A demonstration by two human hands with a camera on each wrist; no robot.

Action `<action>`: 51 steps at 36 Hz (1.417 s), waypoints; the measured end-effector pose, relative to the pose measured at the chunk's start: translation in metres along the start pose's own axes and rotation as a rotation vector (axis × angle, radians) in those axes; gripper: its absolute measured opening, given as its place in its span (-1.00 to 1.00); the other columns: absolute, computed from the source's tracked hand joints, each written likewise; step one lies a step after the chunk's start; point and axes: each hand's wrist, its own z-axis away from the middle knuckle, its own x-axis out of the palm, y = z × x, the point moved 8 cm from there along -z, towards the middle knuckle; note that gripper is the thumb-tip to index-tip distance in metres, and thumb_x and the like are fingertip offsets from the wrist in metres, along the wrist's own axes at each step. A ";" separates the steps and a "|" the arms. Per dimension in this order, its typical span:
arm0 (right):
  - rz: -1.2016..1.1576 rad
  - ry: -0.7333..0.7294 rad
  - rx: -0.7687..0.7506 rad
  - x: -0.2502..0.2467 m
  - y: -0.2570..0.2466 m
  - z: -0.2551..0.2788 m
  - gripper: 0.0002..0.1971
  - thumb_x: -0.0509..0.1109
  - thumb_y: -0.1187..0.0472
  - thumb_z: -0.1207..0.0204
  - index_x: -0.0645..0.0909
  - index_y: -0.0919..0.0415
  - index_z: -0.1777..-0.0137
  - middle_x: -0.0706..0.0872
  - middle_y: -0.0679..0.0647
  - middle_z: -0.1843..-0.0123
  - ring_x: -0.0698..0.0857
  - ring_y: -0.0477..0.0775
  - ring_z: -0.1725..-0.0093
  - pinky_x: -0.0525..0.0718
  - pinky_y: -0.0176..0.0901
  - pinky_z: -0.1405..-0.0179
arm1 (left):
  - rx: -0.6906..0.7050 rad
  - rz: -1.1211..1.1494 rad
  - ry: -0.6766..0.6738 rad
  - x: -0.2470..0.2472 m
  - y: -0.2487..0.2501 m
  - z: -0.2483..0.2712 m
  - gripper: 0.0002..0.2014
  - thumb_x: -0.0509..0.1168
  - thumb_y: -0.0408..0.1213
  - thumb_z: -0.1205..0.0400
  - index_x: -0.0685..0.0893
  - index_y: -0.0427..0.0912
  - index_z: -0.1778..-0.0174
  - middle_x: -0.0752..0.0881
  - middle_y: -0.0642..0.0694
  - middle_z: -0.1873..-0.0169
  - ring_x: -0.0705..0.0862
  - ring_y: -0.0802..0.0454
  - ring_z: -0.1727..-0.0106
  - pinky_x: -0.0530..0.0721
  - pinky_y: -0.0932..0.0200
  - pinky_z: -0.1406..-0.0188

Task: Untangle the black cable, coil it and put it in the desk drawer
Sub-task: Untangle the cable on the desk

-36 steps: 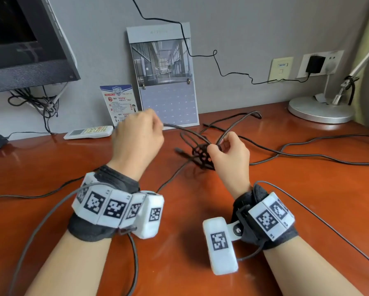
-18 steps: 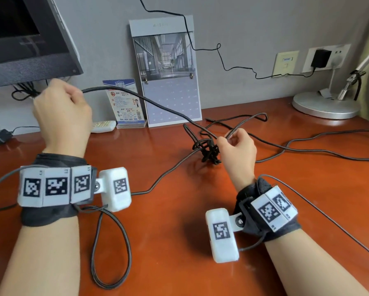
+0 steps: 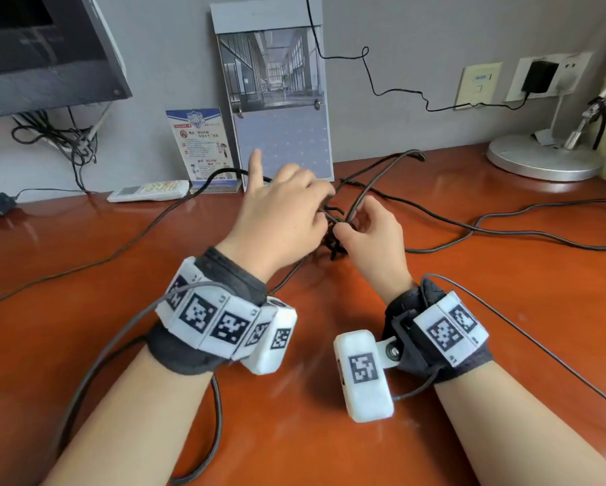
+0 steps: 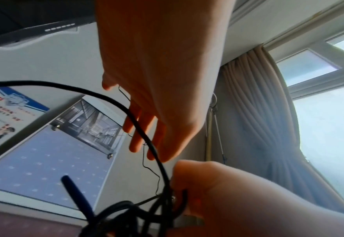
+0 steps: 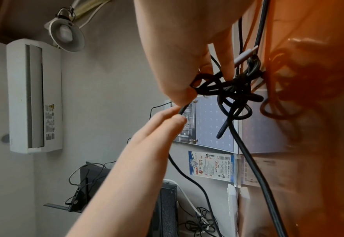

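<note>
The right hand (image 3: 371, 236) pinches the knot (image 5: 234, 89) of the black cable (image 3: 505, 229) just above the counter (image 3: 119, 310). The left hand (image 3: 280, 219) reaches in beside it with straight, loose fingers (image 4: 140, 128) touching a strand, gripping nothing. From the knot, strands run out left and right across the counter. Behind stand a calendar (image 3: 277, 85) and a leaflet (image 3: 203, 142).

Cable knot (image 3: 336, 236) on desk (image 3: 84, 310), between hands.
</note>
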 end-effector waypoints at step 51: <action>-0.402 0.305 0.625 -0.020 0.090 -0.006 -0.67 0.47 0.38 -0.41 0.40 0.13 0.44 0.60 0.01 0.37 0.60 0.08 0.28 0.69 0.03 0.13 | 0.027 0.107 -0.174 0.016 -0.005 0.001 -0.81 0.13 -0.40 -0.66 0.59 -0.15 0.20 0.41 0.03 0.31 0.40 0.00 0.06 0.43 0.02 0.17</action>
